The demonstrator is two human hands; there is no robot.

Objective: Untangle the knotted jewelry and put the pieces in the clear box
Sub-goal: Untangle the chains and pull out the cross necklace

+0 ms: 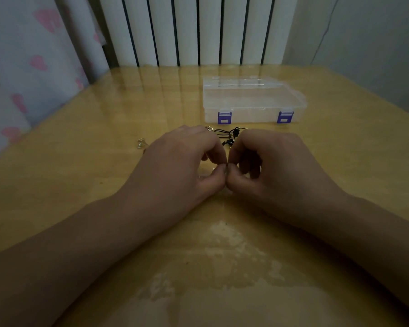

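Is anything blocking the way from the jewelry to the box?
Only the box's own lid: it is down, with both purple latches fastened. The table between the black cords and the box looks bare.

My left hand (184,161) and right hand (269,161) are bare, without rings. My forearms are bare too. No sleeves reach them.

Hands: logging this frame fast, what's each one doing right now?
Left hand: fingers curled, pinching something too small to identify.
Right hand: fingers curled, pinching at the same spot.
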